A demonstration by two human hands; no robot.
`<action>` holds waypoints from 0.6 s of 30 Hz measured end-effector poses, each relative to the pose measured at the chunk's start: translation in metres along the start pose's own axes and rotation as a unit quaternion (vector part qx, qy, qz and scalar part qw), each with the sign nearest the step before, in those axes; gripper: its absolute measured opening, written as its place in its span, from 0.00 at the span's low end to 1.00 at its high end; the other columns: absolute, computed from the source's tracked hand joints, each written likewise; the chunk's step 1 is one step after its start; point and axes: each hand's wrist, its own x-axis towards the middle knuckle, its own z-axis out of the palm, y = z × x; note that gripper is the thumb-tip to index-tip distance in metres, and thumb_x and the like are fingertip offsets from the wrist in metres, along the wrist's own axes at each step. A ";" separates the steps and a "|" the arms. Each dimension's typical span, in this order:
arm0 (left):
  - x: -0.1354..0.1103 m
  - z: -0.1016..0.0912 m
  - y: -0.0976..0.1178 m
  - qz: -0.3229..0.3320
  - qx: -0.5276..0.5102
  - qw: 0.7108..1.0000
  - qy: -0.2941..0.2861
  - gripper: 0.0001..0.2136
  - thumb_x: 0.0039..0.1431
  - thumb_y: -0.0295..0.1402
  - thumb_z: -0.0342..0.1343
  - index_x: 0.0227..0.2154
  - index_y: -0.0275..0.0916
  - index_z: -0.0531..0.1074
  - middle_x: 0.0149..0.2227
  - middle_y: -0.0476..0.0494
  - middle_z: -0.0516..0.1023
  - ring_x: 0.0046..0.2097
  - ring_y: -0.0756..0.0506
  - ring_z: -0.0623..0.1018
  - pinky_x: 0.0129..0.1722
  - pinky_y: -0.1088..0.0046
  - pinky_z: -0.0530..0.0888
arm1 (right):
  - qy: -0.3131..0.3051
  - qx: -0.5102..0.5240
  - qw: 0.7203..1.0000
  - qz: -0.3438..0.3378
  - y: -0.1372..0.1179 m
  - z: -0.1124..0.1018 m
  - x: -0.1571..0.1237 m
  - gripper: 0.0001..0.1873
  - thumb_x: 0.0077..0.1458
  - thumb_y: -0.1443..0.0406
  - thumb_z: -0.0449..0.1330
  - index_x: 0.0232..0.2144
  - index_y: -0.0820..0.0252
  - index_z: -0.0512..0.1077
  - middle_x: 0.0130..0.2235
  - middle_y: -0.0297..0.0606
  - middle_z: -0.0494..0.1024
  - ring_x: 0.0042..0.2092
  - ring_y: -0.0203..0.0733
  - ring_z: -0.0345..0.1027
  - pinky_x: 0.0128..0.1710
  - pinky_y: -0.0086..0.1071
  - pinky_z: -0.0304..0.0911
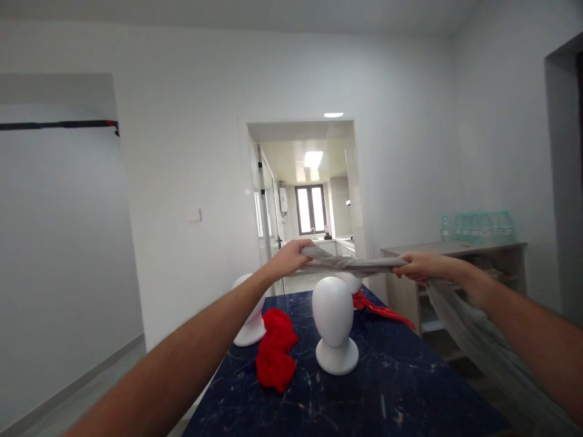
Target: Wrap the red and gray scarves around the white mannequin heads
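Dark blue marbled surface carries a crumpled red cloth just beside a white mannequin head. Above that head a twisted grey cloth stretches between both hands. The fingers of the left hand clench one end, and those of the right hand grip the other, the loose tail hanging under the right forearm. A second head stands farther left.

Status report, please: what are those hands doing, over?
Left hand, right hand: both gripping grey cloth, stretched between them. Cloth held above front mannequin head. Red cloth lies beside it; nothing in between.
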 end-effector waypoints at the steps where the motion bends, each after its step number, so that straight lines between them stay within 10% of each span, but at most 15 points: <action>1: 0.002 0.003 -0.009 -0.011 -0.009 1.000 0.006 0.07 0.51 0.30 0.57 0.33 0.38 0.77 0.24 0.54 0.74 0.27 0.51 0.70 0.30 0.74 0.63 | -0.057 0.017 0.997 0.054 0.007 -0.001 -0.001 0.21 0.42 0.52 0.78 0.25 0.58 0.74 0.14 0.20 0.60 0.15 0.26 0.49 0.16 0.24 0.49; 9: 0.014 0.010 -0.085 -0.050 -0.070 0.996 -0.029 0.12 0.60 0.42 0.50 0.24 0.44 0.61 0.14 0.62 0.54 0.17 0.53 0.58 0.32 0.71 0.71 | -0.147 0.108 0.975 0.129 0.080 -0.011 0.005 0.27 0.53 0.41 0.67 0.25 0.55 0.67 0.18 0.16 0.49 0.20 0.26 0.36 0.19 0.25 0.45; 18: 0.052 0.027 -0.169 -0.124 0.207 0.970 0.018 0.09 0.60 0.36 0.56 0.34 0.38 0.79 0.36 0.39 0.84 0.45 0.40 0.80 0.45 0.68 0.72 | -0.003 0.373 0.926 0.053 0.125 0.033 0.086 0.18 0.67 0.50 0.61 0.33 0.56 0.67 0.22 0.19 0.53 0.20 0.27 0.40 0.18 0.22 0.46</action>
